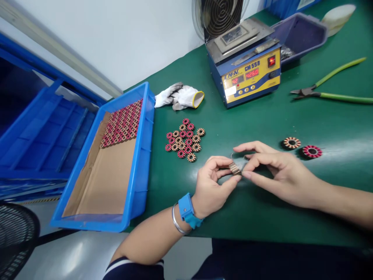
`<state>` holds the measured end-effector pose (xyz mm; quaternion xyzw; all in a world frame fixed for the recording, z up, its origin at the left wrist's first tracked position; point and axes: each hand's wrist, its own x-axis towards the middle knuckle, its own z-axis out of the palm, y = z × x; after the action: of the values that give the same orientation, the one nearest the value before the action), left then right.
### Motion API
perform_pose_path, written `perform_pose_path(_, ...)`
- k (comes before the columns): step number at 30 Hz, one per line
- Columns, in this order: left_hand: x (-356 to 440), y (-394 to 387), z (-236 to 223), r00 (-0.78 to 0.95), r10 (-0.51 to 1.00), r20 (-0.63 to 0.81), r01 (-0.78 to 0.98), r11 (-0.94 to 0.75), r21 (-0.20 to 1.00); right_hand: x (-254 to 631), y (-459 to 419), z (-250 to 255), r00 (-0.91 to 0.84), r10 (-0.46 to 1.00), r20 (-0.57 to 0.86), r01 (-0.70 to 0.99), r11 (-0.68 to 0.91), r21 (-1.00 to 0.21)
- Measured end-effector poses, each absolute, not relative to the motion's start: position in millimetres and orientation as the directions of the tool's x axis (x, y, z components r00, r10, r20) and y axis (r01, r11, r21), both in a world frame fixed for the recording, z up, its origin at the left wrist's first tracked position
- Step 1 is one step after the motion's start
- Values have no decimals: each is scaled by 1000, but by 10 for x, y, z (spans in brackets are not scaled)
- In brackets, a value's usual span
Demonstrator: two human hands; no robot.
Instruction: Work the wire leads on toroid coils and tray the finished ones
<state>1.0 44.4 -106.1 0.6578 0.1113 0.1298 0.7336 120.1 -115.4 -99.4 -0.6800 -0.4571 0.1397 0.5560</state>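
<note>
My left hand [217,182] pinches a small ring-shaped wound motor stator [234,169] between thumb and fingers, its side with copper-coloured windings turned up. Close against the stator's right side is my right hand [274,173], thumb and fingers bent together at its edge. A thin wire end [232,155] sticks up from the stator near my right index fingertip; the exact grip on the wire is too small to make out. To the right lie a copper-coloured stator [291,142] and a red stator [312,151]. Several more red and copper-coloured stators [189,141] lie grouped left of my hands.
A blue tray [136,175] lined with cardboard holds rows of stators. White gloves [180,96] lie beside it. Behind stands a yellow-fronted CM 558 heating unit [250,76] with a knife on it. Green-handled cutters [309,92] and a purple bin [303,31] are right.
</note>
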Motion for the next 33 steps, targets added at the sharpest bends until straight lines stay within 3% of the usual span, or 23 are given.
perform_pose_path(4, 16, 447, -1068, 944, 317, 86, -103, 35, 994, 1158, -1194, -978, 405, 792, 456, 586, 157, -795)
perform_pose_path(9, 22, 455, -1067, 950, 303, 71, -85, 31, 996, 1250, -1196, -1006, 523, 784, 335, 513, 25, -858)
perform_pose_path(13, 19, 446, -1067, 955, 295, 39, -54, 43, 998, 1282, -1156, -1012, 516, 815, 264, 499, -35, -866)
perform_pose_path(33, 23, 453, -1038, 961, 273, -38, -2, 147, 989, 1330, -1151, -981, 507, 796, 332, 542, 5, -840)
